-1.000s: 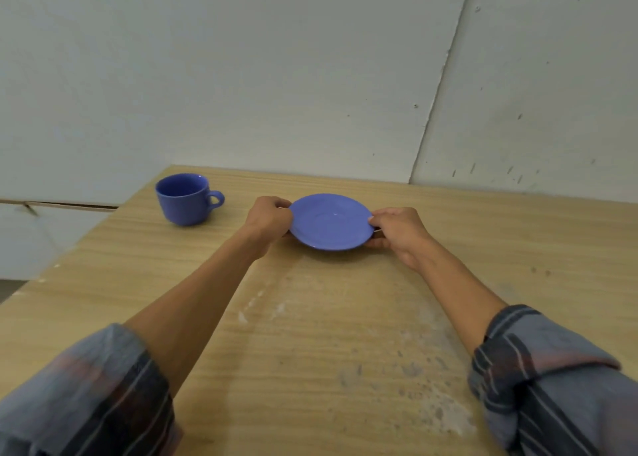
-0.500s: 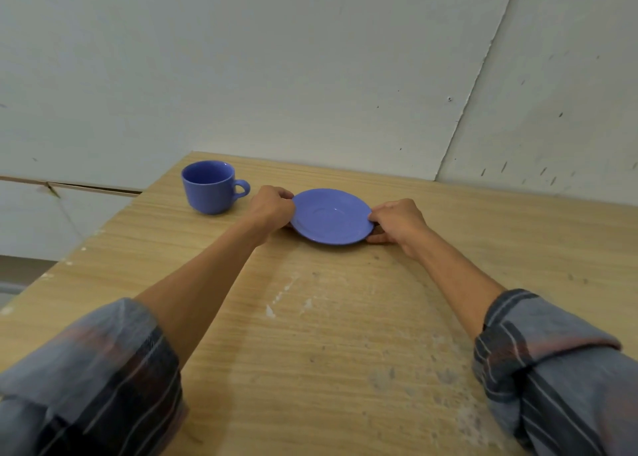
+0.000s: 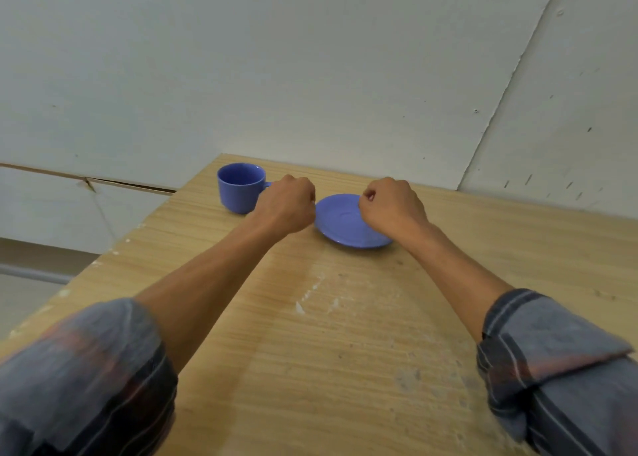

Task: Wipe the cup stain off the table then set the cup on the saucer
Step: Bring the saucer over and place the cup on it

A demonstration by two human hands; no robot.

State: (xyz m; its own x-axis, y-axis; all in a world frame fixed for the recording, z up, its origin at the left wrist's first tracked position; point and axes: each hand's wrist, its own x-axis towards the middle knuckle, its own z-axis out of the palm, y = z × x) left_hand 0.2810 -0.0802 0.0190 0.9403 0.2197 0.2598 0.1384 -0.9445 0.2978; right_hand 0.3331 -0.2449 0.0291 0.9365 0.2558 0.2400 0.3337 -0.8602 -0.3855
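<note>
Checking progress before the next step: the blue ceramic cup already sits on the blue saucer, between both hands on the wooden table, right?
Not quite. The head view shows the blue ceramic cup standing on the wooden table, left of the blue saucer, which lies bare.

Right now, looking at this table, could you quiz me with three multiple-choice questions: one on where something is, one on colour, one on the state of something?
1. Where is the cup?
A. on the saucer
B. on the table, left of the saucer
C. in a hand

2. What colour is the saucer?
A. blue
B. white
C. green

3. How is the cup standing?
A. tipped over
B. upside down
C. upright

Answers: 1 B, it stands on the table beside the left hand. 2 A, it matches the blue cup. 3 C, its open mouth faces up.
</note>
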